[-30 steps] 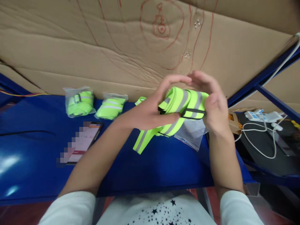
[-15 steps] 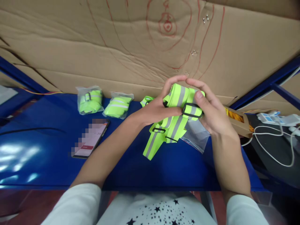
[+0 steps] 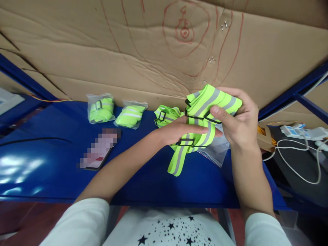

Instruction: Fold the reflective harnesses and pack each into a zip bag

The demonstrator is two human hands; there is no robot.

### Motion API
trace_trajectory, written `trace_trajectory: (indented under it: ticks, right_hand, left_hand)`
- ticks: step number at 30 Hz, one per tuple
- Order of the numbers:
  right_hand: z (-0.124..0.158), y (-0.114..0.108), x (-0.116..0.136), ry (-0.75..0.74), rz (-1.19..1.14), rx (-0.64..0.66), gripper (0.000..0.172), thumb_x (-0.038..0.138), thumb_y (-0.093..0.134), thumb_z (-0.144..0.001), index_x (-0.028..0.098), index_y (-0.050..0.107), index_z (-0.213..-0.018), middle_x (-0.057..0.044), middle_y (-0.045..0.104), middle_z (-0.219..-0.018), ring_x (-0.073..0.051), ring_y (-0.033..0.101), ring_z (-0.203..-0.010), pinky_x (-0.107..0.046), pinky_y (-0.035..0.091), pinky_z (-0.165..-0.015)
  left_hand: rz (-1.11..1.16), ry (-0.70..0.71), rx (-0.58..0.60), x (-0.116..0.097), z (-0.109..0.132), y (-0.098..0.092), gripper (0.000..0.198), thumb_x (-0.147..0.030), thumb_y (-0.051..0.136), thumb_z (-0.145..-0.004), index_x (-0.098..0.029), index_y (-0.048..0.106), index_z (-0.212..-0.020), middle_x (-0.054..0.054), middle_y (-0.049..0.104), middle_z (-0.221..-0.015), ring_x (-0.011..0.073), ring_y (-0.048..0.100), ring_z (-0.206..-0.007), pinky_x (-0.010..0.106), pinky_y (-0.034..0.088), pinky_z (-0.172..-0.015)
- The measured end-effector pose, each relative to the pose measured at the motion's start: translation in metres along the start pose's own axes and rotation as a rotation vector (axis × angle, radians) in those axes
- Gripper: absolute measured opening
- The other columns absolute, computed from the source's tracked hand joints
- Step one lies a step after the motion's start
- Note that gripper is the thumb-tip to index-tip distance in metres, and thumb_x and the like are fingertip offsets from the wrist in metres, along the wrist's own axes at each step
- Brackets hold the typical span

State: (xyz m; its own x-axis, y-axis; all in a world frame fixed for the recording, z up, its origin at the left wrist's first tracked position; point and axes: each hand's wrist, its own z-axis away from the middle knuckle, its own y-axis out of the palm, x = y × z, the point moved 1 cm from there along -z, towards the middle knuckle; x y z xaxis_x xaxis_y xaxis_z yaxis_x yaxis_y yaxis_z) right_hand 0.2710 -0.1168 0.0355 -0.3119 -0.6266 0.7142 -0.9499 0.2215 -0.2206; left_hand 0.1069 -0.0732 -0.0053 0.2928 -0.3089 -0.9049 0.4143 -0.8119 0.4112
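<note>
My right hand (image 3: 239,119) grips a folded bundle of neon-yellow reflective strap (image 3: 210,100), thumb across its front. Grey stripes run along the webbing, and black buckles sit at the bundle's lower edge. Looser lengths of the same strap hang below, with one end loop (image 3: 176,162) dangling over the table. My left hand (image 3: 176,131) is lower and to the left, its fingers stretched around the hanging part, one in front and a fingertip showing behind. A clear plastic bag (image 3: 217,152) lies on the table beneath the hands.
On the blue table (image 3: 143,177) lie two bagged straps (image 3: 102,111) at the back left and an unbagged strap (image 3: 166,114) behind my left hand. A phone (image 3: 102,148) rests at left. Cardboard (image 3: 128,51) rises behind; a small box (image 3: 265,138) and white cables (image 3: 319,167) are at right.
My left hand has slid down from the bundle to the hanging straps. The bundle has shifted right and tilted in my right hand, baring the unbagged strap behind.
</note>
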Motion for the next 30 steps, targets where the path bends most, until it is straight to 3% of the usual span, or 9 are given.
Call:
trace_trajectory:
  ticks: [5, 9, 14, 16, 19, 22, 25, 27, 30]
  right_hand:
    - [0.003, 0.003, 0.004, -0.067, 0.123, 0.037, 0.032, 0.045, 0.081, -0.089, 0.032, 0.077, -0.118, -0.004, 0.076, -0.113, -0.027, 0.076, -0.099, -0.039, 0.066, -0.074]
    - [0.003, -0.002, 0.006, -0.172, 0.16, 0.06, 0.026, 0.038, 0.079, -0.091, 0.036, 0.079, -0.117, -0.001, 0.077, -0.118, -0.029, 0.075, -0.104, -0.048, 0.065, -0.089]
    - [0.004, 0.0, 0.011, -0.533, 0.416, 0.076, 0.034, 0.02, 0.065, -0.099, 0.041, 0.077, -0.123, 0.004, 0.078, -0.119, -0.029, 0.069, -0.121, -0.056, 0.047, -0.116]
    - [0.003, 0.004, 0.012, -0.58, 0.516, 0.119, 0.041, 0.018, 0.062, -0.1, 0.042, 0.072, -0.131, 0.006, 0.074, -0.129, -0.029, 0.065, -0.128, -0.059, 0.039, -0.122]
    - [-0.002, 0.002, 0.013, -0.477, 0.469, 0.324, 0.037, 0.026, 0.063, -0.1, 0.042, 0.071, -0.133, 0.005, 0.067, -0.142, -0.031, 0.053, -0.145, -0.064, 0.027, -0.13]
    - [-0.011, -0.015, 0.008, -0.272, 0.192, 0.536, 0.029, 0.04, 0.07, -0.097, 0.04, 0.075, -0.126, 0.003, 0.067, -0.143, -0.031, 0.048, -0.151, -0.065, 0.02, -0.133]
    - [-0.018, -0.038, -0.002, -0.155, -0.108, 0.355, 0.028, 0.043, 0.067, -0.1, 0.039, 0.074, -0.127, 0.0, 0.067, -0.142, -0.028, 0.057, -0.142, -0.059, 0.038, -0.127]
    - [-0.02, -0.044, -0.008, -0.093, -0.097, 0.269, 0.039, 0.042, 0.068, -0.099, 0.037, 0.068, -0.138, -0.002, 0.063, -0.148, -0.026, 0.058, -0.142, -0.054, 0.045, -0.123]
    - [-0.02, -0.032, -0.012, 0.01, 0.055, 0.526, 0.064, 0.042, 0.081, -0.088, 0.034, 0.059, -0.148, -0.003, 0.057, -0.155, -0.027, 0.055, -0.144, -0.053, 0.044, -0.123]
  left_hand:
    - [-0.062, -0.018, -0.021, -0.002, 0.003, -0.007, 0.03, -0.035, 0.082, -0.085, -0.014, 0.081, -0.106, 0.013, 0.081, -0.107, 0.0294, 0.076, -0.103, 0.042, 0.061, -0.095]
    - [-0.086, 0.028, 0.05, -0.012, 0.007, -0.011, 0.026, -0.032, 0.084, -0.084, -0.017, 0.082, -0.105, 0.009, 0.081, -0.105, 0.0249, 0.076, -0.103, 0.036, 0.06, -0.092]
    - [0.069, 0.252, 0.047, -0.023, 0.011, -0.01, 0.068, -0.057, 0.095, -0.066, -0.028, 0.075, -0.124, 0.006, 0.077, -0.121, 0.0296, 0.071, -0.12, 0.04, 0.058, -0.102]
    - [0.166, 0.286, -0.013, -0.025, 0.011, -0.007, 0.07, -0.051, 0.096, -0.067, -0.032, 0.071, -0.13, 0.003, 0.075, -0.126, 0.0273, 0.072, -0.117, 0.036, 0.059, -0.099]
    - [0.213, 0.262, -0.082, -0.028, 0.008, -0.005, 0.051, -0.03, 0.091, -0.074, -0.025, 0.072, -0.122, 0.004, 0.078, -0.116, 0.024, 0.076, -0.101, 0.033, 0.061, -0.087]
    - [0.151, 0.203, -0.174, -0.027, 0.005, -0.011, 0.059, -0.016, 0.087, -0.07, -0.023, 0.069, -0.126, 0.003, 0.078, -0.109, 0.0239, 0.076, -0.096, 0.035, 0.061, -0.085]
    - [0.083, 0.158, -0.245, -0.023, 0.005, -0.021, 0.079, -0.007, 0.088, -0.06, -0.025, 0.065, -0.134, 0.001, 0.078, -0.104, 0.0235, 0.076, -0.093, 0.036, 0.061, -0.084]
    - [0.047, 0.14, -0.231, -0.02, 0.005, -0.023, 0.087, -0.005, 0.089, -0.057, -0.028, 0.062, -0.136, 0.001, 0.078, -0.107, 0.0238, 0.076, -0.096, 0.036, 0.06, -0.085]
    - [0.004, 0.146, -0.219, -0.017, 0.006, -0.021, 0.093, -0.004, 0.089, -0.055, -0.031, 0.059, -0.138, -0.001, 0.077, -0.11, 0.0225, 0.075, -0.095, 0.035, 0.06, -0.083]
